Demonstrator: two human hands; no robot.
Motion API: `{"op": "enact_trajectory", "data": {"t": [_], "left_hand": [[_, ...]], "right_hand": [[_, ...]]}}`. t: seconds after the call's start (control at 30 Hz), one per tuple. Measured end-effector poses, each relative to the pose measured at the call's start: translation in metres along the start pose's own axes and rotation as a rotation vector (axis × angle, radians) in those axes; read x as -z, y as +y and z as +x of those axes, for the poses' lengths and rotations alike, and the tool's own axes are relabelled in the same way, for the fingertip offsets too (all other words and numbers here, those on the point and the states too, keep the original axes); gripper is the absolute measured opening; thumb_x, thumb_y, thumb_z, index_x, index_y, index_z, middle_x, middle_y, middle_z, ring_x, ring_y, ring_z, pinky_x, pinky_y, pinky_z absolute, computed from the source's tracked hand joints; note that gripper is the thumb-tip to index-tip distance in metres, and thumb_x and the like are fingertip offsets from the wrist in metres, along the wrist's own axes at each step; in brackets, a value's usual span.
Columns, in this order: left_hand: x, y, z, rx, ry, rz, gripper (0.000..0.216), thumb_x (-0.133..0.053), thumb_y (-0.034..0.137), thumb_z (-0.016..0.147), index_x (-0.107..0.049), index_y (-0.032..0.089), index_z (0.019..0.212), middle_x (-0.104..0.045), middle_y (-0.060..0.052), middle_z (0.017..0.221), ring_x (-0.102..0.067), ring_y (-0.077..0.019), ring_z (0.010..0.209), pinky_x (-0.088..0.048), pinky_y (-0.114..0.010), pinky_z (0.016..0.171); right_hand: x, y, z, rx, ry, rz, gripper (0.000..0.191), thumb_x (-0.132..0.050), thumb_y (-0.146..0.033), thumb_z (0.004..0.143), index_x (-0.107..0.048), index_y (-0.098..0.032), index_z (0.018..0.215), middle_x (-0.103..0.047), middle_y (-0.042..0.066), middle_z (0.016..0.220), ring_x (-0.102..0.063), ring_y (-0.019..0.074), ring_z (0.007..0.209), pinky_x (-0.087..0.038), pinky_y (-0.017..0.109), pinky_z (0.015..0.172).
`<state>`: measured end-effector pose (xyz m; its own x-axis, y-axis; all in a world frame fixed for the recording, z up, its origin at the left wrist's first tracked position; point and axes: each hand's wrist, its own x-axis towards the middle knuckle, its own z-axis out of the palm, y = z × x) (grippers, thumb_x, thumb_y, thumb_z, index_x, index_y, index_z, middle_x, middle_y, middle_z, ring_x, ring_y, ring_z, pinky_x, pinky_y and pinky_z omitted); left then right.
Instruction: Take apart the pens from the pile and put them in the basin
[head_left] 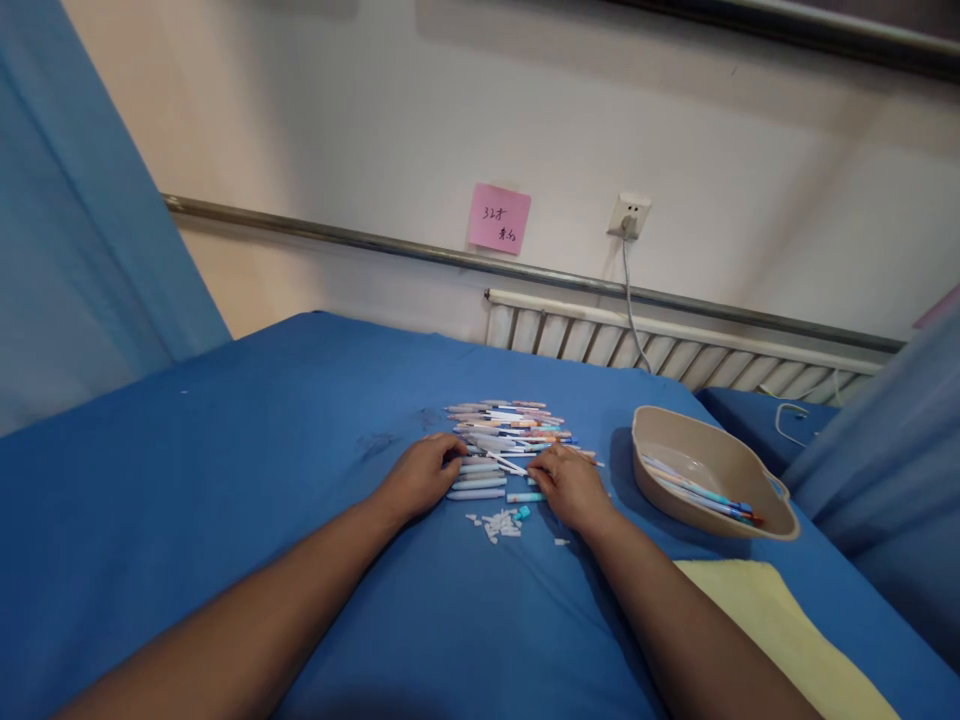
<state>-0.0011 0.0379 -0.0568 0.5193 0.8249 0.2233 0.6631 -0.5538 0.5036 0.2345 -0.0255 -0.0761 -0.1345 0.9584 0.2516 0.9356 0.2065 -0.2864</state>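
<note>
A pile of pastel pens and pen barrels (508,425) lies on the blue-covered table (225,500) ahead of me. My left hand (421,473) rests at the pile's left edge, fingers curled onto a pale barrel. My right hand (568,483) sits at the pile's right side, fingers pinched on a thin white refill (507,464) that points left toward the other hand. Small white caps and bits (501,524) lie scattered between my wrists, with a teal cap (523,512) among them.
A beige oval tray (750,520) holding a few pens stands to the right. A yellow cloth (780,620) lies at the near right. A radiator (675,350), a wall socket with cable (628,216) and a pink note (499,218) are behind. Blue curtains hang left and right.
</note>
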Motion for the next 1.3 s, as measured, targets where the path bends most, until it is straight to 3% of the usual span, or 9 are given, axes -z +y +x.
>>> {"op": "enact_trajectory", "data": {"t": [0.17,0.4,0.67,1.3], "left_hand": [[-0.003,-0.003,0.0,0.003,0.0,-0.042,0.021,-0.048,0.019,0.078,-0.064,0.019,0.09,-0.067,-0.003,0.089,-0.06,-0.0187,0.086,-0.045,-0.028,0.076],[-0.003,-0.003,-0.002,-0.003,0.0,-0.052,0.02,-0.048,0.016,0.077,-0.064,0.019,0.088,-0.067,-0.004,0.088,-0.06,-0.0187,0.083,-0.044,-0.028,0.075],[-0.003,-0.003,-0.001,0.011,-0.017,-0.052,0.02,-0.048,0.016,0.077,-0.065,0.019,0.089,-0.066,-0.003,0.087,-0.059,-0.0184,0.085,-0.043,-0.027,0.074],[-0.002,-0.003,-0.002,-0.02,-0.03,-0.027,0.019,-0.048,0.016,0.079,-0.064,0.018,0.088,-0.065,-0.004,0.087,-0.057,-0.0189,0.086,-0.043,-0.028,0.075]], "right_hand": [[-0.002,0.006,0.02,-0.052,0.088,-0.03,0.022,-0.046,-0.026,0.091,-0.065,-0.023,0.1,-0.064,0.006,0.103,-0.054,0.0186,0.101,-0.036,0.029,0.088],[0.0,0.007,0.047,0.011,-0.009,-0.104,0.021,-0.05,-0.023,0.087,-0.065,-0.022,0.102,-0.065,0.006,0.106,-0.053,0.0184,0.105,-0.033,0.029,0.091],[0.001,0.003,0.048,0.06,-0.076,-0.223,0.022,-0.052,-0.021,0.085,-0.064,-0.023,0.103,-0.065,0.006,0.104,-0.053,0.02,0.101,-0.033,0.031,0.089],[-0.003,-0.002,0.041,0.058,-0.043,-0.231,0.021,-0.044,-0.022,0.09,-0.063,-0.022,0.101,-0.063,0.007,0.101,-0.052,0.0208,0.098,-0.032,0.033,0.086]]}}
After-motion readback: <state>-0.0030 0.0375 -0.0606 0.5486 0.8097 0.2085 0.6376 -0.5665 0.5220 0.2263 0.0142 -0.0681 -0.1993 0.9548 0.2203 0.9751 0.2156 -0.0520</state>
